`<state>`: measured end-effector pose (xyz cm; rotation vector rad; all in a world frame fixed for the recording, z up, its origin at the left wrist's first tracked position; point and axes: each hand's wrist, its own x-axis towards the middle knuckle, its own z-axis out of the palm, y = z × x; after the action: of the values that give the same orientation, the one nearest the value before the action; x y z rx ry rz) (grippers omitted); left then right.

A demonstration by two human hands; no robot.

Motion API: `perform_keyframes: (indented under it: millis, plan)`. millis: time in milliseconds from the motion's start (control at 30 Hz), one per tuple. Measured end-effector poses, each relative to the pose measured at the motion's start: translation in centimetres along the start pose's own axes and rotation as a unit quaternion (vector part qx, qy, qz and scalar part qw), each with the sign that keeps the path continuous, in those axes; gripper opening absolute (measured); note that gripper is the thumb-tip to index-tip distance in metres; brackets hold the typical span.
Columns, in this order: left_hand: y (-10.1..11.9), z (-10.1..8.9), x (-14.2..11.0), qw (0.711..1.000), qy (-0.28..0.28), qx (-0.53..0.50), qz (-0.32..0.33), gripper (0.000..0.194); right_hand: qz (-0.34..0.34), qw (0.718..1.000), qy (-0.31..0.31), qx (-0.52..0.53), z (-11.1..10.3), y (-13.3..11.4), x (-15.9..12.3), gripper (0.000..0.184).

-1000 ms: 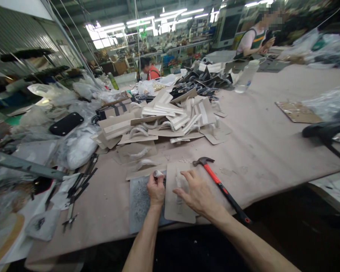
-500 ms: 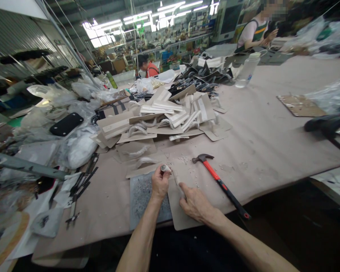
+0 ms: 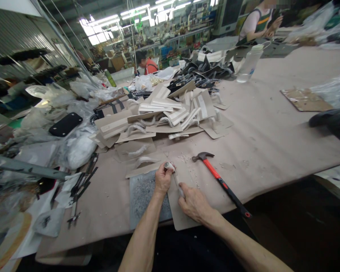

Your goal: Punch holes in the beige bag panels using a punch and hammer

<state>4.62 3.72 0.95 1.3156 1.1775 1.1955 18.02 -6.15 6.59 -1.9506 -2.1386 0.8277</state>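
My left hand [image 3: 162, 179] is closed in a fist around a small upright metal tool [image 3: 169, 166] whose round top shows above my thumb. It stands at the far edge of a tan card piece [image 3: 184, 221] that lies partly on a grey scuffed metal plate [image 3: 141, 198]. My right hand [image 3: 194, 203] rests on the card just right of it, fingers curled and pinching a thin white strip [image 3: 177, 181] that runs up towards the tool. A hammer [image 3: 219, 182] with a red and black handle lies on the table to the right, within reach.
A heap of tan card pieces with white strips [image 3: 170, 115] fills the table [image 3: 272, 132] beyond my hands. Plastic bags [image 3: 73, 147] and black clips [image 3: 82, 181] crowd the left. A clear bottle [image 3: 248, 64] stands far right. Other people work at the far end.
My right hand slid back from lying flat on the card and closed on the white strip. The card shifted towards me. My left hand with the tool edged slightly right.
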Motion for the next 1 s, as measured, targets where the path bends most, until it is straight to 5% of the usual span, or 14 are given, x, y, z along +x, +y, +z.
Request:
perform_keyframes:
  millis: [200,367,500,633,733,833,900,1000]
  plan:
    - [0.2,-0.1,0.2,0.998,-0.012,0.058,0.014,0.022,-0.009,1.0,-0.001,0.027,0.1,0.0,-0.3,0.048]
    - [0.7,-0.3,0.4,0.988,-0.045,0.138,0.061,0.014,-0.092,0.986,0.067,0.123,-1.7,2.6,-0.7,0.055]
    - [1.0,-0.3,0.1,0.979,-0.074,0.171,0.089,0.018,0.01,0.98,0.2,0.01,-3.2,8.1,-0.7,0.05]
    - [0.8,-0.2,-0.3,0.977,-0.069,0.174,0.1,0.026,0.132,0.98,0.13,-0.076,-3.2,13.0,-1.0,0.031]
    - [0.6,-0.2,-0.4,0.974,-0.073,0.182,0.117,0.027,0.184,0.975,0.064,0.106,-3.1,13.9,-1.0,0.014]
    - [0.4,-0.3,-0.4,0.968,-0.082,0.198,0.13,0.027,0.226,0.903,-0.022,0.364,-3.5,12.6,-0.7,0.011]
    - [0.5,-0.3,-0.5,0.966,-0.087,0.207,0.129,0.025,0.235,0.868,-0.056,0.435,-4.1,11.2,-0.5,0.008]
    - [0.5,-0.4,-0.5,0.965,-0.088,0.214,0.127,0.023,0.217,0.868,-0.023,0.446,-5.6,9.0,-0.9,0.016]
